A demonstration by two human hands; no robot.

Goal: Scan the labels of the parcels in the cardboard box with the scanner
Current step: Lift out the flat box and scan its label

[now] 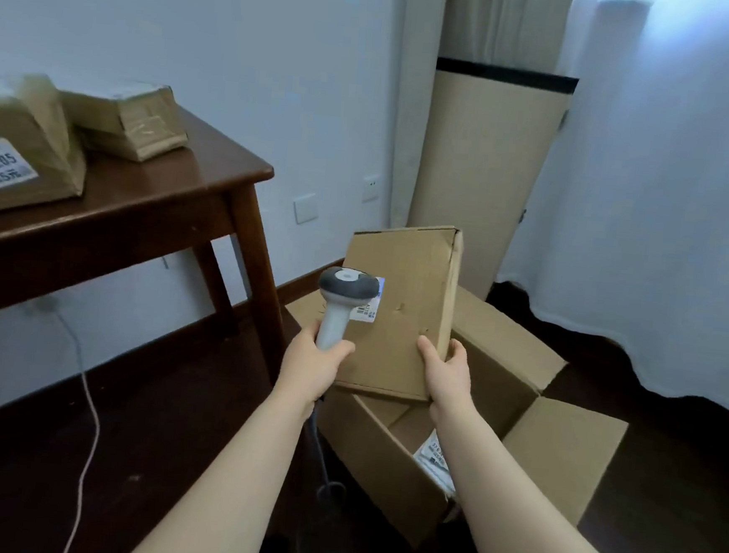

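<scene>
Brown cardboard parcel is held tilted above the open cardboard box on the floor. The right grip curls round the parcel's lower right corner. The left grip is closed round the handle of the white scanner, whose grey head sits just before the parcel label; its print is too small to read. A second label shows inside the box, partly hidden. Two parcels rest on the wooden worktop; the nearer label reads "2-3205" and "5元".
</scene>
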